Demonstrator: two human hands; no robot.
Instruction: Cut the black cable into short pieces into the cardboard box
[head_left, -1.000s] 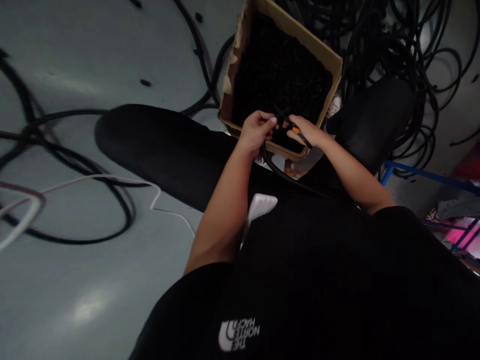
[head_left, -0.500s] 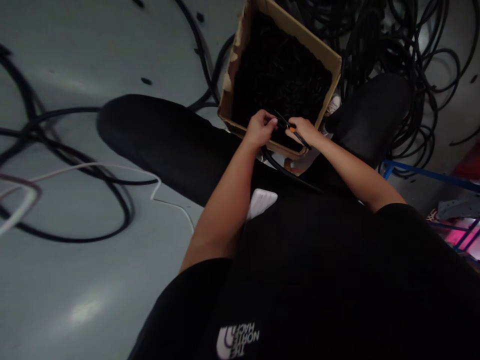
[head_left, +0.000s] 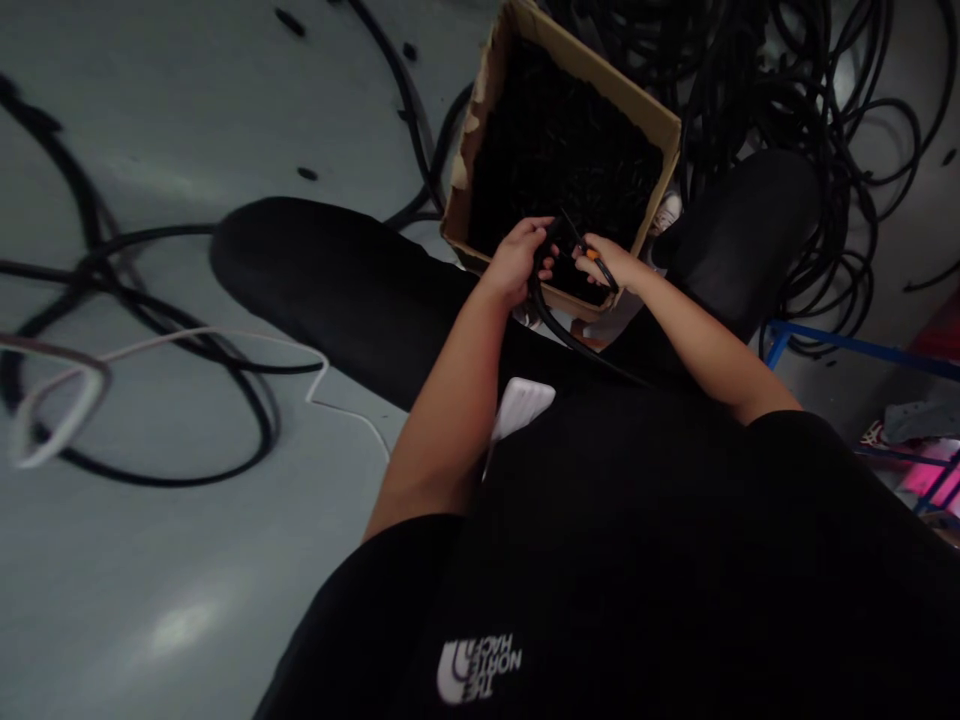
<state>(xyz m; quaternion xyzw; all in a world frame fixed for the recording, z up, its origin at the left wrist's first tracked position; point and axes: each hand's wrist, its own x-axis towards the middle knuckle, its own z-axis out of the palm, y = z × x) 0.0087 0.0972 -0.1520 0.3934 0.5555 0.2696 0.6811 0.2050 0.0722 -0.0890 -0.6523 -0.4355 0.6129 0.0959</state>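
Black cable (head_left: 553, 326) (curved) runs through the left hand's (head_left: 519, 260) grip.

Place: I take this for a workshop or factory floor.
Coils: I see black cable or hose (head_left: 724, 110) tangled in a heap.
Carton: my feed shows a cardboard box (head_left: 607, 78) filled with small black pieces (head_left: 570, 130).
Floor: smooth grey floor (head_left: 135, 540), dark scraps (head_left: 307, 174) strewn about.
Tool: an orange-marked hand tool (head_left: 592, 255) near the box.
Frame: blue metal bars (head_left: 862, 347) at right.
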